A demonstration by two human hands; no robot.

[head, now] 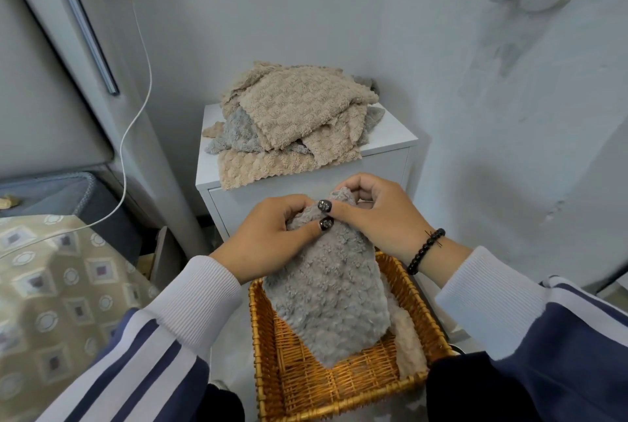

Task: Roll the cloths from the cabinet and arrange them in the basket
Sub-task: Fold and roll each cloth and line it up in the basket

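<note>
Cloths [292, 115] mostly lie heaped unrolled on the cabinet [390, 136]; one beige roll [409, 343] lies in the basket [326, 401] while left hand [268, 234] and right hand [377, 214] pinch a grey cloth [329, 299] above it.

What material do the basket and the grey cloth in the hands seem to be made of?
The basket looks like woven wicker or rattan, orange-brown with a slight gloss: thin strands cross over thicker ribs. The grey cloth looks like soft plush microfibre or coral fleece, matte, with a bumpy, tufted pile; the exact fibre cannot be told. Both hands, left and right, pinch its top edge.
</note>
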